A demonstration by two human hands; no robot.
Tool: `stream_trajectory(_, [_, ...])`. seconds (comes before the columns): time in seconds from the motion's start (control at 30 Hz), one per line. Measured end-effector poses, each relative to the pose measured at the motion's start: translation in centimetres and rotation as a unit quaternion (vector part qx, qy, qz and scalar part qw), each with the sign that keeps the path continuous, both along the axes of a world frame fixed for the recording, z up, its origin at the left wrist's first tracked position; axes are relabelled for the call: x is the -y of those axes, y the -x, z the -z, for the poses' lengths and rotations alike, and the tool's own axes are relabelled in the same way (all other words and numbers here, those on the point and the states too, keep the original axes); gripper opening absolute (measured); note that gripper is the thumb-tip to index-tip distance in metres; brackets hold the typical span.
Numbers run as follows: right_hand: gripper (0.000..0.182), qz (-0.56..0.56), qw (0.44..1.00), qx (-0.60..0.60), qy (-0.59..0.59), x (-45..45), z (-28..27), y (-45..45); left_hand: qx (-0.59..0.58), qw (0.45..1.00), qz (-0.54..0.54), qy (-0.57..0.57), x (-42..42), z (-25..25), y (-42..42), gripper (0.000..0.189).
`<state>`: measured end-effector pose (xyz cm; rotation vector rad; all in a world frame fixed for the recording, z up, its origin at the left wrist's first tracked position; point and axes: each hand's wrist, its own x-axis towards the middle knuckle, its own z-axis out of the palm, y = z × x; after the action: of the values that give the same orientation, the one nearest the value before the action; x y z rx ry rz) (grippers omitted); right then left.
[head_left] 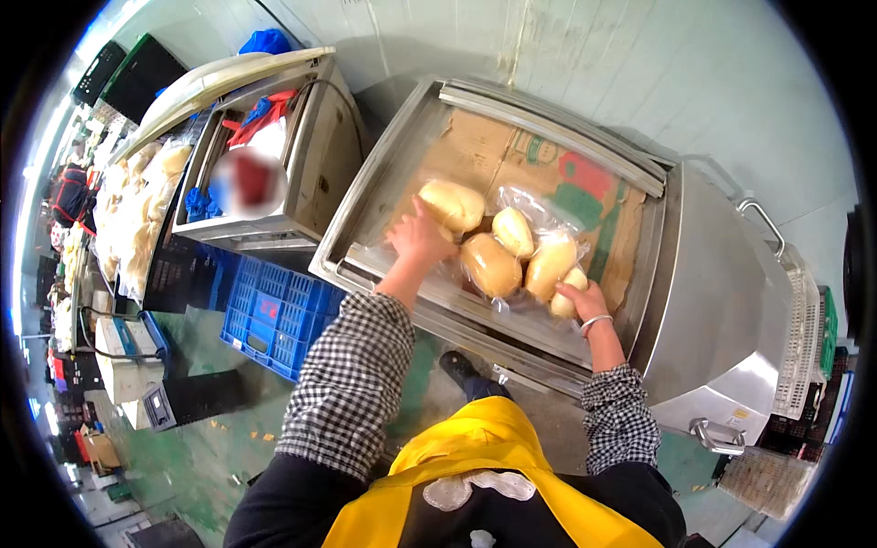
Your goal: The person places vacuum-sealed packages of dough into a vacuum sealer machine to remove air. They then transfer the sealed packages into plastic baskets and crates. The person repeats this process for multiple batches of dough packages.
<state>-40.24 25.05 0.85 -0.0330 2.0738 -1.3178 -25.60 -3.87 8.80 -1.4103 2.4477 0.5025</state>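
Note:
Several peeled tubers, which look like potatoes, in clear plastic bags (491, 265) lie on a cardboard sheet (473, 147) inside a steel vacuum chamber machine (712, 294). My left hand (421, 236) touches the left end of the group, fingers spread against the pale bagged piece (451, 205); whether it grips is unclear. At the right end, my right hand (584, 301) has its fingers around a small pale piece (571, 291) and its bag. Between the hands, other bagged pieces lie close together.
The machine's seal bar (548, 137) runs along the chamber's far side. A blue plastic crate (274, 315) stands on the floor at left, near an open cabinet (329, 144) holding red and blue items. Full bags (147, 205) lie farther left. A metal handle (716, 438) projects at lower right.

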Motion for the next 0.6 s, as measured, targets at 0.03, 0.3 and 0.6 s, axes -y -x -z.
stream_trajectory(0.03, [0.061, 0.008, 0.999, 0.036, 0.038, 0.4, -0.5, 0.1, -0.007, 1.0, 0.006, 0.001, 0.3, 0.1, -0.2, 0.117])
stream_trajectory(0.3, [0.044, 0.033, 0.984, 0.124, 0.126, 2.1, -2.4, -1.3, -0.405, 0.899, -0.115, -0.118, 6.0, -1.1, -8.2, 0.092])
stream_trajectory(0.6, [0.07, -0.273, 0.898, 0.235, 0.255, 7.7, -8.8, -18.3, -0.854, 0.291, -0.273, -0.334, -6.1, -3.9, -45.1, 0.067])
